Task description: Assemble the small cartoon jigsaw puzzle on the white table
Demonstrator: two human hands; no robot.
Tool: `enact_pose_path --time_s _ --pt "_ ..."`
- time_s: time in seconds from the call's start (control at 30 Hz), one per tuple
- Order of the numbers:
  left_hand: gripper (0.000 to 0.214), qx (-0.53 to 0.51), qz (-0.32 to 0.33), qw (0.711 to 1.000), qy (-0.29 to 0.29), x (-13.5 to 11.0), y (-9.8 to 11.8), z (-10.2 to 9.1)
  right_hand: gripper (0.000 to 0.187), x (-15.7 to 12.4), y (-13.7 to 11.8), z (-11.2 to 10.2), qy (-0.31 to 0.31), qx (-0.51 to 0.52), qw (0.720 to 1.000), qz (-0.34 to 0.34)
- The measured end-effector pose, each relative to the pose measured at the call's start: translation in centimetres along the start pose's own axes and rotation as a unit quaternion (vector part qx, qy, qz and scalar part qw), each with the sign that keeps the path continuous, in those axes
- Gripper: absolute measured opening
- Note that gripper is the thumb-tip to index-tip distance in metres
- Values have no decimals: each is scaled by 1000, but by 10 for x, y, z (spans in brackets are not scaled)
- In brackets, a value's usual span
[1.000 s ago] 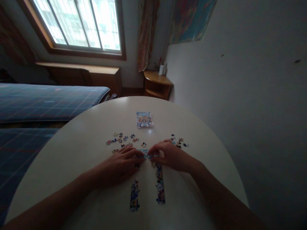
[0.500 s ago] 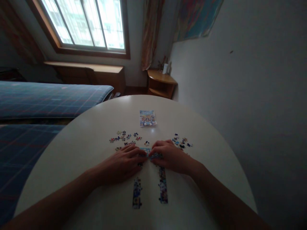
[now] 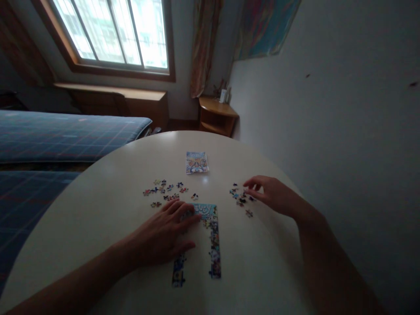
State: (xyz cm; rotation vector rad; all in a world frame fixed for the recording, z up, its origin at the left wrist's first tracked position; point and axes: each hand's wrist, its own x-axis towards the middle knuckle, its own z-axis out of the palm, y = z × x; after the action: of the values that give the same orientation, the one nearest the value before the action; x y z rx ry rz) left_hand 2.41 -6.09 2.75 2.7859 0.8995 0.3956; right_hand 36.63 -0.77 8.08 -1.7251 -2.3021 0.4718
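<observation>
A partly joined jigsaw puzzle [image 3: 215, 238] lies on the white table, with a light blue lettered top strip and two side strips running toward me. My left hand [image 3: 172, 225] rests palm down over its upper left corner, fingers spread, hiding that part. To the right, my right hand [image 3: 265, 192] is over a small group of loose puzzle pieces [image 3: 241, 200]. Its thumb and forefinger are slightly apart, with their tips close to a piece; I see none clearly held. One more loose piece [image 3: 249, 213] lies just below this group.
Several loose pieces [image 3: 163, 189] are scattered beyond my left hand, with a single piece [image 3: 194, 197] above the puzzle. A colourful printed packet [image 3: 197, 162] lies farther back on the round table [image 3: 147, 153]. A blue plaid mattress [image 3: 65, 135] is at the left, a wall [image 3: 344, 153] at the right.
My right hand has left the puzzle and moved right to the loose pieces, uncovering the top strip and right corner. My left hand stays on the puzzle, its thumb now lower and spread.
</observation>
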Motion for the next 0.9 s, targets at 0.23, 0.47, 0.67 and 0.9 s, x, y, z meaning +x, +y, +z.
enact_pose_path --time_s 0.23,0.47,0.67,0.9 --pt "52 9 -27 1000 9 -4 2 9 31 1 37 2 -72 -4 994 86" --pt "48 -12 -8 1000 15 -9 -8 9 25 5 36 8 -82 34 995 51" --pt "45 -26 -11 999 15 -12 -12 8 17 -2 38 5 -96 36 992 75" --pt "41 -32 19 999 -2 -12 -18 7 16 -4 24 7 -77 37 995 43"
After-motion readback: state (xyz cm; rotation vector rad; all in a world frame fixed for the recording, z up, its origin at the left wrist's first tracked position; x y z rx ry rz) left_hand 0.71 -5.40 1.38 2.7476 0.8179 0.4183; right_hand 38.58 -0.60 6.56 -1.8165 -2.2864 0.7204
